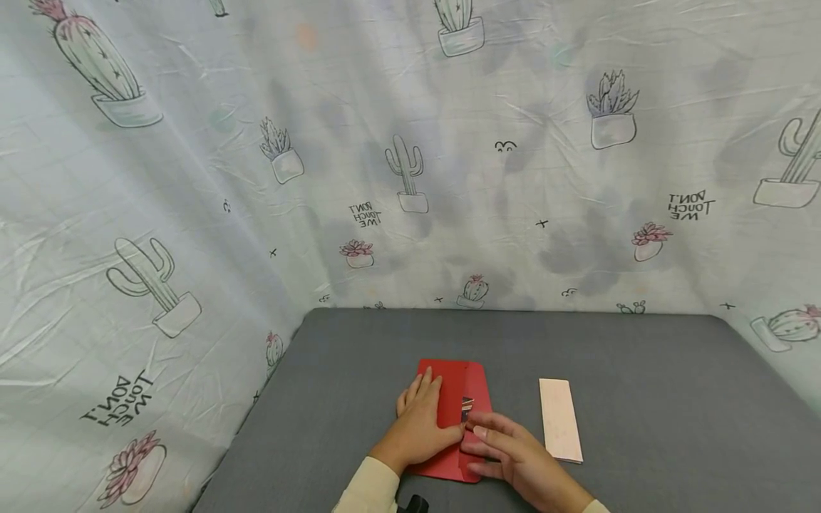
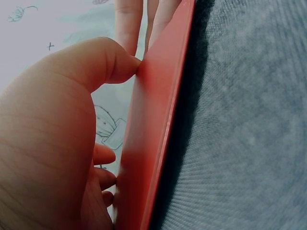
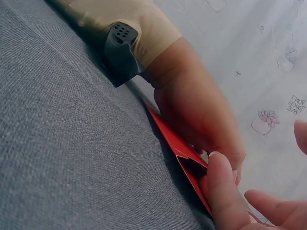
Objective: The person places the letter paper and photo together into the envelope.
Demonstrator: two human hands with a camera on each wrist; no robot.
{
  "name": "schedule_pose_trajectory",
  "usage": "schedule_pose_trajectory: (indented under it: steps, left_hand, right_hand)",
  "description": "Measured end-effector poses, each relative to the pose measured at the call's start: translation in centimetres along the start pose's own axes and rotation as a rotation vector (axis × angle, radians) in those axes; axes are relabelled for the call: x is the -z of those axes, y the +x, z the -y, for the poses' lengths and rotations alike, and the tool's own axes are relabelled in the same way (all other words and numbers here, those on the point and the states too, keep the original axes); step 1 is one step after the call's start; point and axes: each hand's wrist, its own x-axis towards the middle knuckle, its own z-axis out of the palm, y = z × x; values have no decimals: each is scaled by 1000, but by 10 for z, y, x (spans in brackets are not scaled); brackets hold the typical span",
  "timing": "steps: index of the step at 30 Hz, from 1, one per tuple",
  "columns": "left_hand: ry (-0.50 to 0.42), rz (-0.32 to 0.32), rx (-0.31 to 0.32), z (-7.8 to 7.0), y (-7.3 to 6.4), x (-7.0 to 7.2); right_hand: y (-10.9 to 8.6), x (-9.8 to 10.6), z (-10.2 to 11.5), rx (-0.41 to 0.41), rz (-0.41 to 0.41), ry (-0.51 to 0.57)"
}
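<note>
The left hand (image 1: pixel 418 426) and right hand (image 1: pixel 516 456) are bare below plain cream sleeves, the left sleeve (image 1: pixel 368 488) smooth and wrist-length. A dark grey, angular wrist device (image 3: pixel 120 55), pierced with small round holes, is worn at the left cuff.

One envelope (image 1: pixel 451 403), one strip (image 1: pixel 560 419)

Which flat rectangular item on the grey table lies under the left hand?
The red paper envelope, under the left hand; the narrower, pale pink rectangle lies apart to the right.
</note>
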Motion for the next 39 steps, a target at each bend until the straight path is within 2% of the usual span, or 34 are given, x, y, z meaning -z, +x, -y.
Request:
schedule_pose_trajectory:
  steps: [15,28,34,39]
  left_hand:
    - [0,-2,-10,0,-1,1]
    - [-10,3,-4,4,0,1]
    - [-10,3,-5,3,0,1]
    - [1,7,-9,0,0,1]
  right_hand:
    - [6,-6,-1,-17,-14,32]
    - [12,-6,-2,1,30,59]
    - [8,2,3,11,0,6]
    - [7,4,4,-6,36,-13]
